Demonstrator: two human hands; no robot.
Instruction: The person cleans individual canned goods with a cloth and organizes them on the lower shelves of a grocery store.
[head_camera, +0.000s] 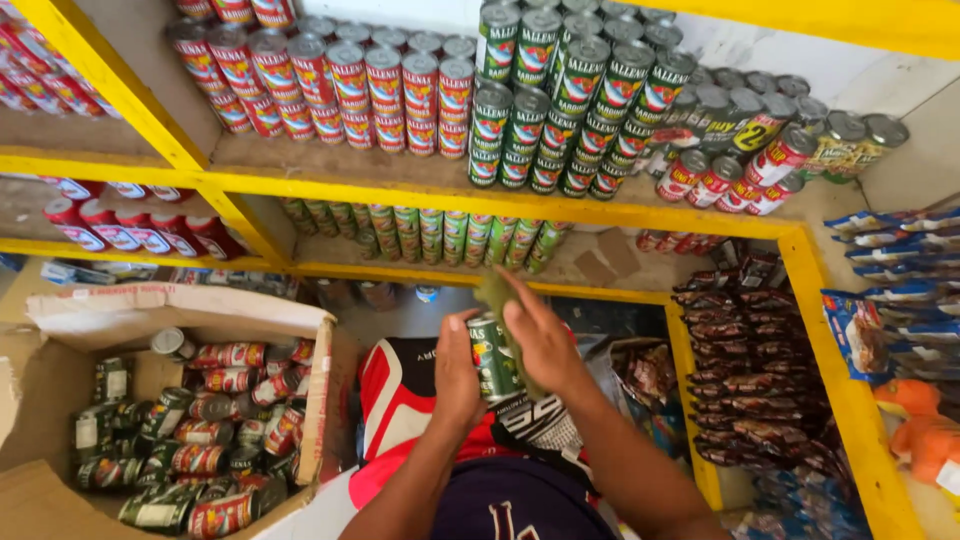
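Yellow shelves (420, 192), stacked tins; left hand (455, 375) grip clamped on green-labelled can (493, 355), right hand (540, 340) rubbing it with cloth (497, 293).

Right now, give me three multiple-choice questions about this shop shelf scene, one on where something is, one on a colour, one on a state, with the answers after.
1. Where does the cardboard box of loose cans sit?
A. On the top shelf
B. Low at the left, below the shelves
C. Beside the blue packets at the right

2. What colour is the shelf frame?
A. Yellow
B. White
C. Blue

3. How is the green-labelled can held?
A. It lies untouched on a shelf
B. One hand holds it high overhead
C. The left hand grips it while the right hand presses a cloth to it

Answers: 1 B, the open box stands low at the left. 2 A, every rail is yellow. 3 C, both hands meet at the can, with the cloth under the right one.
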